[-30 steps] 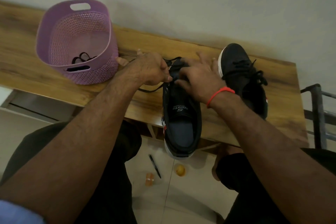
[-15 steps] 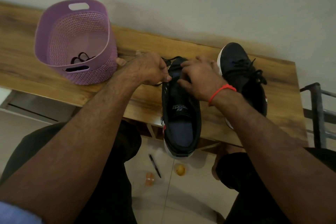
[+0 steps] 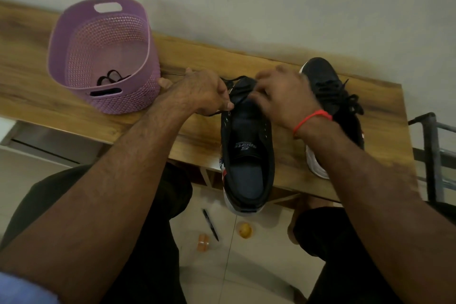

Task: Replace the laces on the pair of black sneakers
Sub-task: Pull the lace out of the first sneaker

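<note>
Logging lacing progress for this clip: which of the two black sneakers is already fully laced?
The far sneaker by the right wrist: black laces cross its tongue, tied. The near sneaker, overhanging the table edge, shows mostly bare eyelets.

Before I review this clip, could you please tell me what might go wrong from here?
1. The near shoe overhangs the table edge at its heel; a tug on the lace by the left hand or right hand could tip it off.
2. The pen on the floor could be stepped on.
</note>
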`<state>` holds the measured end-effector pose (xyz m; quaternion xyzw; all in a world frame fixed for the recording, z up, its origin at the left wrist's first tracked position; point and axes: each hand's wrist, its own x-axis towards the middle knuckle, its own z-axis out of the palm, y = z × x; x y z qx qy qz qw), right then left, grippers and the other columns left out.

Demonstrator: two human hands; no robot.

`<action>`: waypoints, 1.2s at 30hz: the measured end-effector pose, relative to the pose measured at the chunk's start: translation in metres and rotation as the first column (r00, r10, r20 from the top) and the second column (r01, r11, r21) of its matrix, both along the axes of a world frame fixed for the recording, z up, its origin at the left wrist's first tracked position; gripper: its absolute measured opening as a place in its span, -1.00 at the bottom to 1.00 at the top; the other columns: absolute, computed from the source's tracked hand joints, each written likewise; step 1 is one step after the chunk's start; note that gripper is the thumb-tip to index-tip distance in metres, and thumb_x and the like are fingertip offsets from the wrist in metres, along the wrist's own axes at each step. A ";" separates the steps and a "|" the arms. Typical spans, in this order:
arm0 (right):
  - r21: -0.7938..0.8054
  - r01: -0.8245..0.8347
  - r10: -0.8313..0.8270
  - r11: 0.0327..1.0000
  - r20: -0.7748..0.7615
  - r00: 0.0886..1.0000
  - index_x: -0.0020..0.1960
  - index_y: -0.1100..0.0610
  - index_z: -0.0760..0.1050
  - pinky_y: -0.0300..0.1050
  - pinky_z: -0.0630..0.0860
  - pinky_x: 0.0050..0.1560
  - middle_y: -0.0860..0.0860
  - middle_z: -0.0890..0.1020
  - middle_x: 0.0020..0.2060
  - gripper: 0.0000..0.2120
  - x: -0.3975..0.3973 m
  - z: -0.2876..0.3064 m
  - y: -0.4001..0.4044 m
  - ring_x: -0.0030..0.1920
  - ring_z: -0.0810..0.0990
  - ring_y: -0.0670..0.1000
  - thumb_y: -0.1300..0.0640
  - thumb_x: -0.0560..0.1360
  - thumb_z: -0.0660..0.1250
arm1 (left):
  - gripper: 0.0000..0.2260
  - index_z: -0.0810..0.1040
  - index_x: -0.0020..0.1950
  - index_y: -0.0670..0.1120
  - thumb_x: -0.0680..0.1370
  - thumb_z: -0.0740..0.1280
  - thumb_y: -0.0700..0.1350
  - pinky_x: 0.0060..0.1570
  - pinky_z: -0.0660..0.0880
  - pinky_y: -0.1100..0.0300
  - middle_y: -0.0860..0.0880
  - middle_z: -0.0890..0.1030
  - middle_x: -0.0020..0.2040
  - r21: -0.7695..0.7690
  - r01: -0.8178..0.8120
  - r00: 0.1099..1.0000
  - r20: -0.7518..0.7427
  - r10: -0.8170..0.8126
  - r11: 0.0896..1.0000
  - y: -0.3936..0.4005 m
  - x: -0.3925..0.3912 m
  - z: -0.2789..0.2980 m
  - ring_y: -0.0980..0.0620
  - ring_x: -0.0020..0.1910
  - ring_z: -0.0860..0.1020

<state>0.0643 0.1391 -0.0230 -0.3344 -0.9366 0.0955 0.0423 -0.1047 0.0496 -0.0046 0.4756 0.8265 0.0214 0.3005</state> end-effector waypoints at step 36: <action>-0.590 -0.109 -0.344 0.800 -0.601 0.722 -0.03 0.11 0.69 0.01 0.57 0.19 -0.02 0.73 -0.10 -0.88 0.013 0.061 0.002 0.00 0.68 -0.03 0.10 0.57 0.39 | -0.23 0.20 0.58 0.22 0.43 0.40 -0.12 0.40 0.44 -0.01 0.09 0.37 0.53 0.477 -0.236 0.757 0.636 -0.147 0.847 0.008 0.033 0.007 0.20 0.45 0.38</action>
